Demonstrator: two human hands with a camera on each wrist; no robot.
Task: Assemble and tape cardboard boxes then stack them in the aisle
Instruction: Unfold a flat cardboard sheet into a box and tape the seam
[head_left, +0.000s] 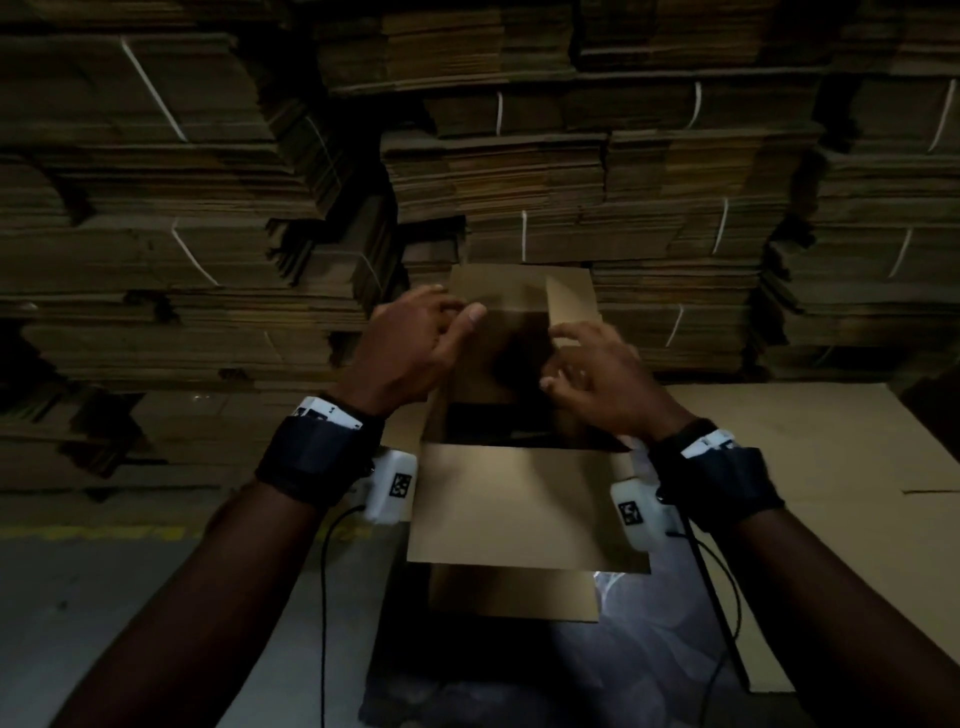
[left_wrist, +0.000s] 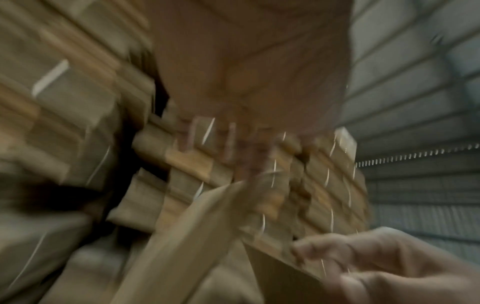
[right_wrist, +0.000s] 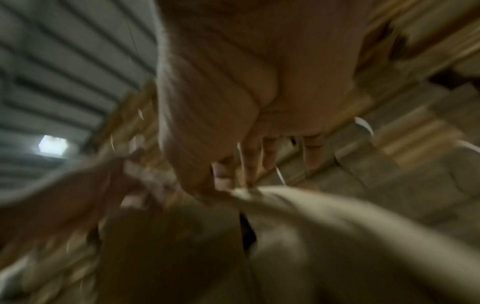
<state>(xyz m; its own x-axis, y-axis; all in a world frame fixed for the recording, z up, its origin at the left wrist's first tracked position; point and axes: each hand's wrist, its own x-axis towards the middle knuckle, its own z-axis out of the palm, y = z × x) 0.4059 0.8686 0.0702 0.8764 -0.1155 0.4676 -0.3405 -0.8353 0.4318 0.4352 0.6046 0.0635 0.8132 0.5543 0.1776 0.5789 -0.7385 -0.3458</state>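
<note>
Bundled stacks of flat cardboard (head_left: 208, 249), tied with white straps, are filling the whole background just behind the work and leaving little room beyond the box. A large flat cardboard sheet (head_left: 810, 447) is lying to the right, its near edge close to the right wrist. The cardboard box (head_left: 524, 499) is standing in the middle between both forearms, open at the top, with 1 long flap (head_left: 524, 509) hanging out toward the person and 1 short flap (head_left: 569, 301) standing upright at the far right. The left hand (head_left: 415, 348) is reaching over the far left rim with fingers curled; whether it is pinching a flap I cannot tell. The right hand (head_left: 597, 374) is hovering at the right rim, fingers loosely spread and gripping nothing I can make out. Both wrist views are blurring badly. Likely risks: with neither hand clearly bracing the walls, the box could be skewing out of square, or a flap could be creasing off its score.
</note>
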